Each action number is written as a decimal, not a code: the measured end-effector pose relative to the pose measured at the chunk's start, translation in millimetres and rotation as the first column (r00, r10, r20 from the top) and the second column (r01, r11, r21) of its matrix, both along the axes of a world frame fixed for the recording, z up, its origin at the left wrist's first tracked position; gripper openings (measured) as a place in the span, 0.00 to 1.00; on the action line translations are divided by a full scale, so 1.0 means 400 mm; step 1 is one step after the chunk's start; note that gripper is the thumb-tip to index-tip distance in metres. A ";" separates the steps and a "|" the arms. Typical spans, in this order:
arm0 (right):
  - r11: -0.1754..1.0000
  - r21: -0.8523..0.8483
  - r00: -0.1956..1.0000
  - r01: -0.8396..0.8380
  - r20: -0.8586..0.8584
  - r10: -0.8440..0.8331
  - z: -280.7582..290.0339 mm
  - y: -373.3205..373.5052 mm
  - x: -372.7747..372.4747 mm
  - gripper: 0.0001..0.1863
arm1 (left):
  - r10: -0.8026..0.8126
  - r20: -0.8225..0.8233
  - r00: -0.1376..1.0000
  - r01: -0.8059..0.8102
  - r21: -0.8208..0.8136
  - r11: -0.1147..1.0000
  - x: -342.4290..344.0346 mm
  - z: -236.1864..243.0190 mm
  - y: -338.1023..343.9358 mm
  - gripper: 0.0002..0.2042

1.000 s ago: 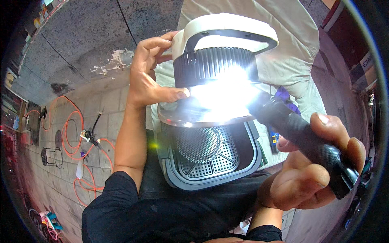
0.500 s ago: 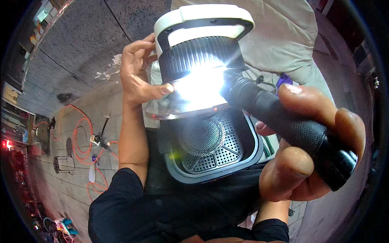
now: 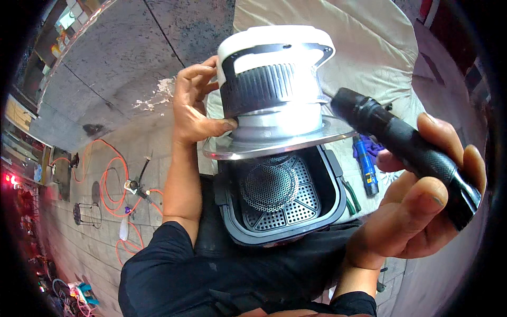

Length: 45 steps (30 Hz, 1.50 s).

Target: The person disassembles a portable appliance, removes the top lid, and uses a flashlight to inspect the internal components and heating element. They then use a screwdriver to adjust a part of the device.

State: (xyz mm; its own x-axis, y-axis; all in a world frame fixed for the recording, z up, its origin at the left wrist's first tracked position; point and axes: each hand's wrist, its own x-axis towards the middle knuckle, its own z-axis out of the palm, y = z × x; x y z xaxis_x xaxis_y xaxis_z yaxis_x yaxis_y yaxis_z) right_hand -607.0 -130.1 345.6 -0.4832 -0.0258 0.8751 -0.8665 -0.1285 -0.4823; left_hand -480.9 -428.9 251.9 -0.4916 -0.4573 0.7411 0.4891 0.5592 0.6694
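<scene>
Handled unit [image 3: 259, 87], clasped by left fingers [image 3: 196, 74], partly hides a black basket [image 3: 288, 235] near pliers [image 3: 355, 202]; right fingers [image 3: 443, 136] grip a flashlight [image 3: 393, 129].

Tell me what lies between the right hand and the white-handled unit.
In the head view, the black flashlight, gripped by the right hand, spans most of the stretch to the white-handled unit.

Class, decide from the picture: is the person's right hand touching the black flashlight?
Touching. The head view shows the right hand gripping the black flashlight, which lies between the thumb and curled fingers.
</scene>
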 end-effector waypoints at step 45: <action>0.964 -0.024 0.958 -0.264 -0.125 0.260 -0.017 -0.028 -0.004 0.30 | -0.065 0.024 0.998 0.064 0.065 0.996 -0.025 -0.001 -0.055 0.47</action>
